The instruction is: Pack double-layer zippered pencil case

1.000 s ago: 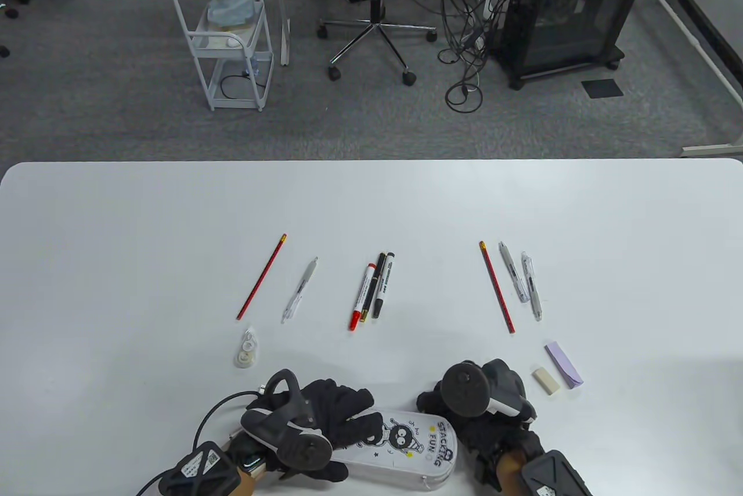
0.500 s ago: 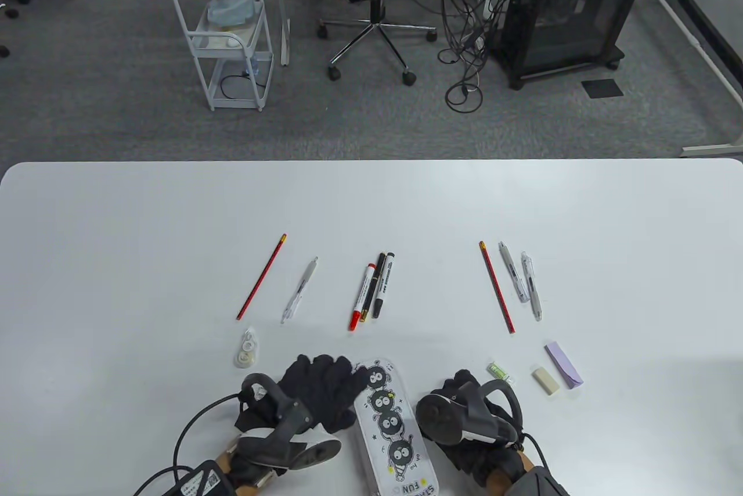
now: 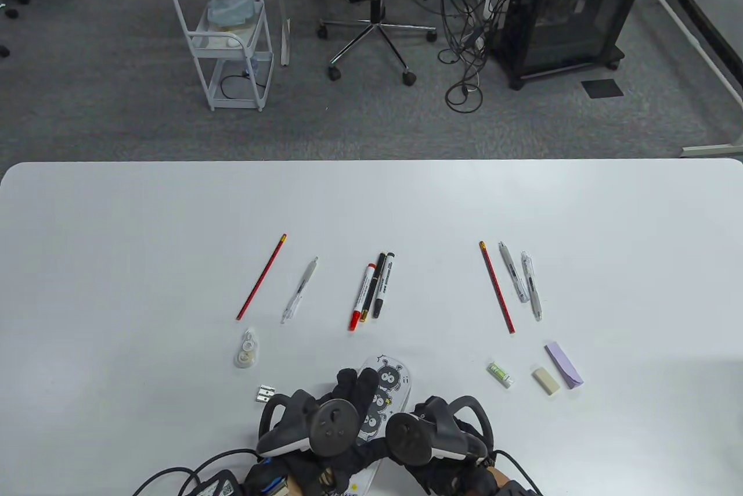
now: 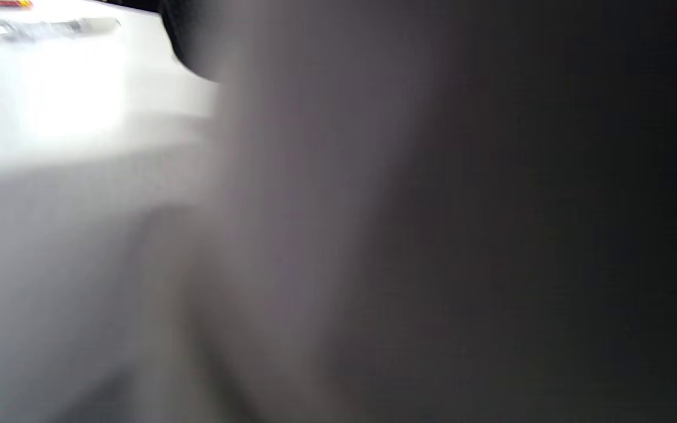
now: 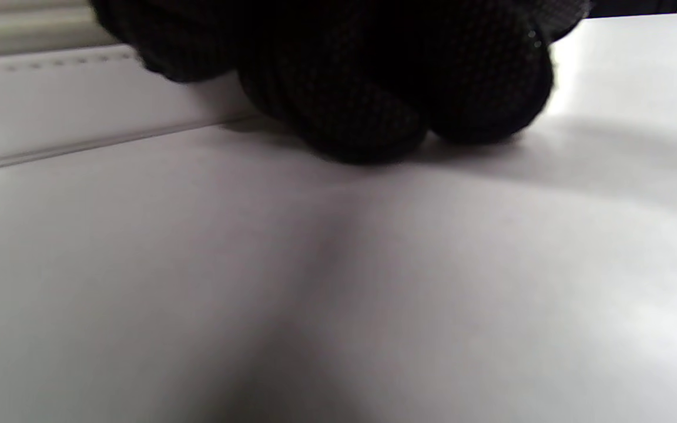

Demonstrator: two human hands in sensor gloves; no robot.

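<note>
The white pencil case [image 3: 390, 378] with black cartoon figures lies near the table's front edge, its long side pointing away from me. My left hand [image 3: 354, 383] lies over its left side with the fingers on top and holds it. My right hand [image 3: 428, 406] is at its right side, mostly hidden under its tracker. In the right wrist view my curled fingers [image 5: 362, 76] rest on the table against the case's stitched edge [image 5: 50, 100]. The left wrist view is a blur, with one pen [image 4: 50, 27] at the top left.
A metal sharpener [image 3: 265, 394] and a correction tape [image 3: 247, 348] lie to the left of the case. A small green-labelled item [image 3: 500, 374], an eraser [image 3: 546, 380] and a purple block [image 3: 563, 365] lie to the right. Pencils, pens and markers [image 3: 371, 290] lie in a row farther back.
The case has been turned from lying crosswise to pointing away from me. Both hands have closed in on it at the centre, uncovering the sharpener and the green-labelled item.
</note>
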